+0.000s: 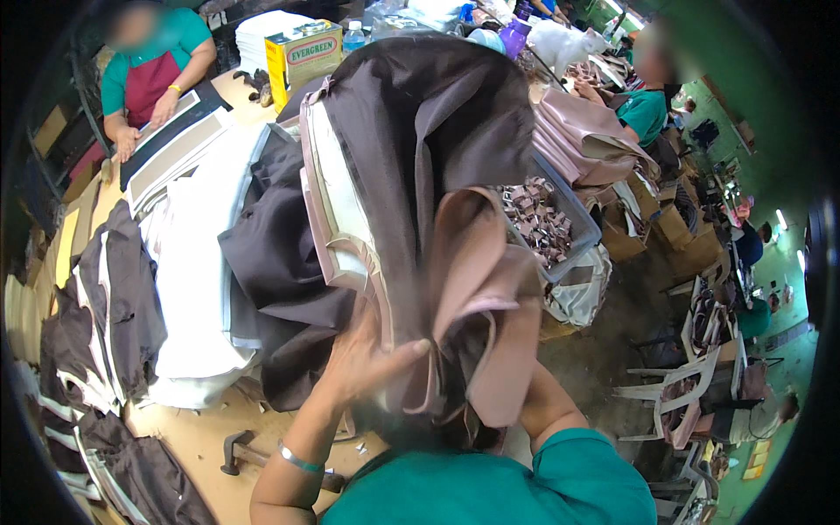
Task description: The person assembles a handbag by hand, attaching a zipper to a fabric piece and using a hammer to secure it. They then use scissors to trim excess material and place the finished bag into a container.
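In front of me rises a large, loose piece of dark brown lining fabric (pixel 472 105) joined to pink leather panels (pixel 472 254), like an unfinished bag. A cream strip (pixel 337 184) edged in pink runs down its left side. My left hand (pixel 376 359) grips the lower left part of this piece, thumb across its front and fingers partly behind the material. My right forearm (pixel 547 402) reaches up behind a hanging pink leather flap. That flap hides my right hand, so its fingers do not show. The lower folds are blurred.
A hammer (pixel 241 453) lies on the table (pixel 192 442) near my left forearm. White panels (pixel 201 280) and dark fabric pieces (pixel 114 306) are stacked leftward. A grey bin (pixel 582 232) of small pink parts stands right. A yellow tin (pixel 306 61) and two co-workers are farther off.
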A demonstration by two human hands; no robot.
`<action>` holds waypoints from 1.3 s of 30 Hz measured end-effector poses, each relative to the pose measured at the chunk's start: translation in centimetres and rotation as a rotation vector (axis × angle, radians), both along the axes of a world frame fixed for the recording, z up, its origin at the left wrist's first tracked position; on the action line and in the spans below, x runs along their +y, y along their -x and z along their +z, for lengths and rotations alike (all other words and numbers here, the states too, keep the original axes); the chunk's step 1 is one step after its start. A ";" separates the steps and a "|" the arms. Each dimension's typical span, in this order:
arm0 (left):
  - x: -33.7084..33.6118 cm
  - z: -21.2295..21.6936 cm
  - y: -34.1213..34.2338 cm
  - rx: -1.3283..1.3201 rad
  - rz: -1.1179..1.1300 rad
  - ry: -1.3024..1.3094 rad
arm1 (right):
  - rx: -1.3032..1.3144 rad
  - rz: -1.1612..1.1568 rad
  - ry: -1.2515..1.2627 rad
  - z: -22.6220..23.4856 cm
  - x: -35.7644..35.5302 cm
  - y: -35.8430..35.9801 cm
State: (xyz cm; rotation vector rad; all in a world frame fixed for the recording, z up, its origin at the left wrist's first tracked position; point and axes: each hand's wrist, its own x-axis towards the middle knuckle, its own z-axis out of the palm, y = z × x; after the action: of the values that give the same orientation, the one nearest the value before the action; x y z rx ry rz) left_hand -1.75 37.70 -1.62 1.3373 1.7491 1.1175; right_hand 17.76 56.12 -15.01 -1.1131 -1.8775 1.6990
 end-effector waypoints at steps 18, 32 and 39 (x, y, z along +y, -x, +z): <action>-19.0 -6.5 -1.0 -0.757 0.572 0.285 | 0.228 0.764 -0.807 18.1 -15.9 11.6; -21.6 -3.8 -1.4 -0.658 0.688 0.337 | 0.198 0.843 -0.788 16.5 -18.2 12.0; -23.3 -2.8 -2.1 -0.653 0.722 0.337 | 0.553 0.843 -0.583 18.8 -21.7 12.7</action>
State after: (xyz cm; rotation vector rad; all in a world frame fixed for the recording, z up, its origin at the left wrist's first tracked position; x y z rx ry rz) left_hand 0.32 14.37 -4.46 0.0680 1.8065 1.3409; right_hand 5.08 34.46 3.84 0.4040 -2.3265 1.3932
